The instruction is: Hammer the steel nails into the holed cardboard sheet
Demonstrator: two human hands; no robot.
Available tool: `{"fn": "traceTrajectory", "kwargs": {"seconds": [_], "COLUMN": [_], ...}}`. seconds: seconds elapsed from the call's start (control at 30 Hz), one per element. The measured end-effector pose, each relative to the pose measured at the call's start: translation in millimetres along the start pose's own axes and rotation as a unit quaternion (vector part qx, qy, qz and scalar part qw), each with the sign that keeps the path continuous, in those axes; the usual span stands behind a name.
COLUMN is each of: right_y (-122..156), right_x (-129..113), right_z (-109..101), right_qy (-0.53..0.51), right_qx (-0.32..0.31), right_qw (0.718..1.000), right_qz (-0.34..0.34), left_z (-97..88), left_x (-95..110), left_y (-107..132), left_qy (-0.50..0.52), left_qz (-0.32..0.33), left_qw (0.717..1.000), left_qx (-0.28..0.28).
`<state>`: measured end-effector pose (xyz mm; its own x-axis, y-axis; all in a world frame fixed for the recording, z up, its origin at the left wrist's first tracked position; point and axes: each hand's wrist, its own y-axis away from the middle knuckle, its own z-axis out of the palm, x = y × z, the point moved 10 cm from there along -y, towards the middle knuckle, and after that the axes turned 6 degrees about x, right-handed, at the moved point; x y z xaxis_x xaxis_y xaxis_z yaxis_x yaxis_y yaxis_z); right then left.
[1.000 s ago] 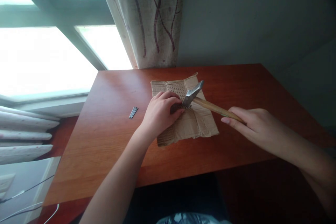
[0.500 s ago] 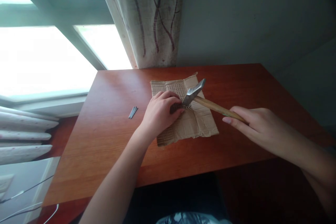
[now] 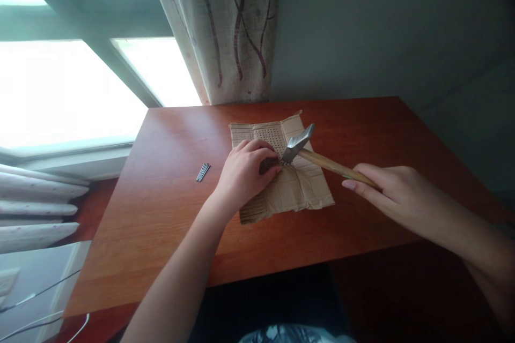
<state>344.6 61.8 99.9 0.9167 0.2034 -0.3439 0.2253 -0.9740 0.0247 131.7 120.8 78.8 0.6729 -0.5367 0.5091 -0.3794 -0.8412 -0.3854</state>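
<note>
My right hand grips the wooden handle of a hammer, whose grey metal head slants over the cardboard. My left hand is closed around a dark brown block-like piece, mostly covered by the fingers, and rests on the cardboard. The hammer head's lower end is right beside that piece; whether they touch, I cannot tell. Under both lies a creased sheet of brown cardboard with a patch of small dark dots near its far edge.
Several nails lie together left of my left hand on the reddish-brown wooden table. Beyond the table hang a patterned curtain and a grey wall. A window is at the left, with cables low beside the table.
The hammer head has shifted slightly down and tilted a little. Both hands keep their grip and stay almost in place.
</note>
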Motion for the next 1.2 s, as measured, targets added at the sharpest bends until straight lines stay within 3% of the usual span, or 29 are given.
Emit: {"fn": "traceTrajectory", "kwargs": {"seconds": [0.57,1.2], "right_y": [2.8,2.3], "right_x": [-0.9,4.5], "right_z": [-7.7,-0.3], "right_qy": [0.013,0.01], "right_qx": [0.008,0.0], "right_qw": [1.0,1.0], "right_qz": [-0.003,0.0], "left_z": [1.6,1.3], "left_x": [-0.5,-0.2], "left_y": [0.3,0.5], "left_qy": [-0.001,0.0], "left_qz": [-0.002,-0.004], "left_qw": [1.0,1.0], "left_qx": [-0.005,-0.001]}}
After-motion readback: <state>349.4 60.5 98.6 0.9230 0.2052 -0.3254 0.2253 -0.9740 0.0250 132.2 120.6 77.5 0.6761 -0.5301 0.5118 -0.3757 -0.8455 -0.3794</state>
